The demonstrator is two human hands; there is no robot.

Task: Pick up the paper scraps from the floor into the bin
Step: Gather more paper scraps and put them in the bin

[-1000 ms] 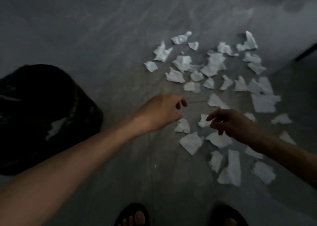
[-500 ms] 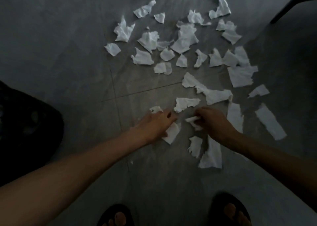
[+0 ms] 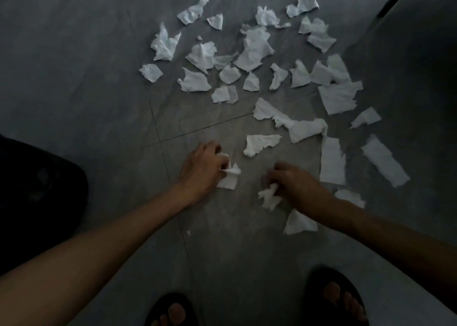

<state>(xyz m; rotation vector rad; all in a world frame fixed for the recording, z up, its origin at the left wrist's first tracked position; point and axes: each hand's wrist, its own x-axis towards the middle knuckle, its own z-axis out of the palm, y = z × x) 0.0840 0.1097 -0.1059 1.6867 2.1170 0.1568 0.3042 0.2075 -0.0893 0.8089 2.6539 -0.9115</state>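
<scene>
Paper scraps (image 3: 254,51), torn white tissue, are lying mostly toward twelve o'clock; left hand (image 3: 201,171) and right hand (image 3: 298,186) are each pinching one, gathering handfuls for the dark bin (image 3: 37,189) at nine o'clock.

bare floor (image 3: 99,83) left, open toward dark bin (image 3: 37,189); paper scraps (image 3: 254,51) crowd ahead, right.
</scene>
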